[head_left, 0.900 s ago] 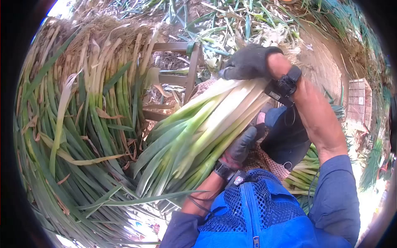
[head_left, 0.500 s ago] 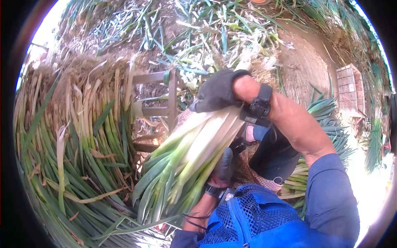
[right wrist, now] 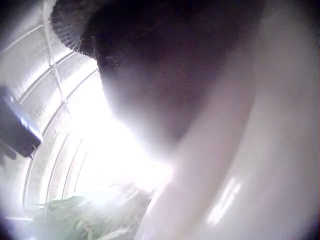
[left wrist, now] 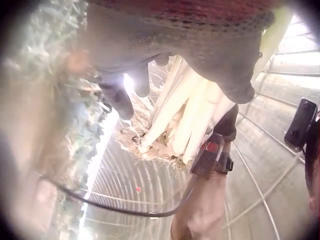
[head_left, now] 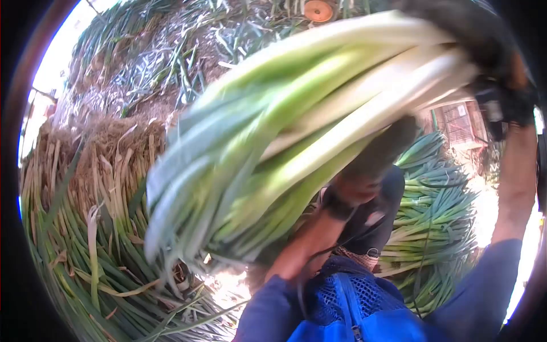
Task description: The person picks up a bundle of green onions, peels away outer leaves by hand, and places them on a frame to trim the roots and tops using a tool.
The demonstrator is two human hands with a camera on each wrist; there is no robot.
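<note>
One leek bundle (head_left: 285, 117), right fingers (head_left: 450, 20) curled round its white end (head_left: 447, 68), left fingers (head_left: 399, 137) outstretched at its lower side

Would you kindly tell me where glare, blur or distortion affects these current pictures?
Head: fisheye curvature, dark corners, streaky blur on the leek bundle; left wrist: pale haze, left side smeared; right wrist: blown-out glare beside the dark-gloved right hand.

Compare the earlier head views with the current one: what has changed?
The held bunch has swung up and rightward in the head view, the right hand and left hand moving with it. The right hand still grips its white ends; nothing was visibly let go. The stacked pile on the left lies as before, though the camera has shifted.
</note>
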